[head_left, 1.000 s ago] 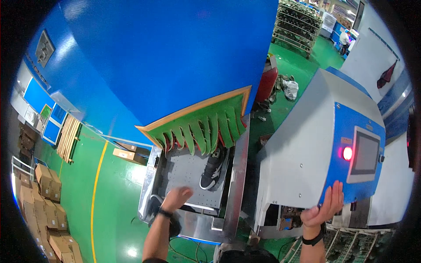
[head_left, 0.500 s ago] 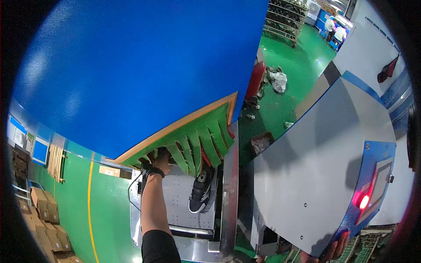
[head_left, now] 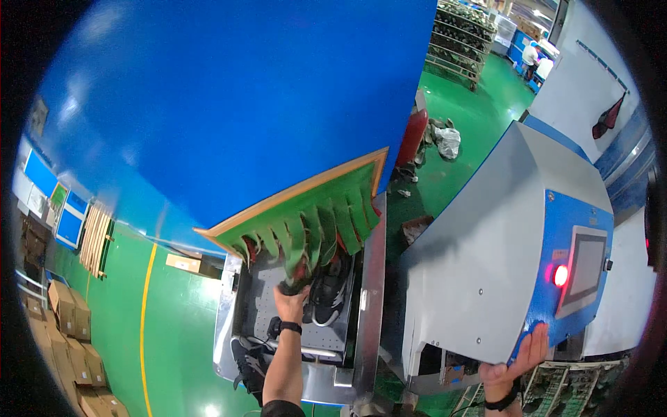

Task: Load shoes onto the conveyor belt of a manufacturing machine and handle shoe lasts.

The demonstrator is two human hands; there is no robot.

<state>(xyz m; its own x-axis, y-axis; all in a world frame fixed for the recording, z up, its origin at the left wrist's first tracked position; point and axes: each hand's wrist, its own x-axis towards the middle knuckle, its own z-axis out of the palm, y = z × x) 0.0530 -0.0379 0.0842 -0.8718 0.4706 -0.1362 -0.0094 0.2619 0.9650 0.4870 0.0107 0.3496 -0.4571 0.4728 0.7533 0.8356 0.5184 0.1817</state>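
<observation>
Our left hand (head_left: 292,300) grips the heel end of a black sneaker (head_left: 326,288), fingers curled around it, on the grey conveyor tray (head_left: 260,306) just under the green curtain strips (head_left: 313,226) of the blue machine (head_left: 229,97). Right of that tray, our right hand (head_left: 517,358) rests fingers-spread on the lower corner of the grey-and-blue control cabinet (head_left: 486,264), below its red light (head_left: 560,276). Another dark shoe (head_left: 249,365) lies at the tray's near-left edge.

This is a factory floor, painted green with a yellow lane line (head_left: 144,306), where a big blue machine (head_left: 229,104) feeds a conveyor (head_left: 278,306), a grey unit carries a touch screen (head_left: 582,267), and cardboard boxes (head_left: 66,316) and stock racks (head_left: 462,42) line the edges.
</observation>
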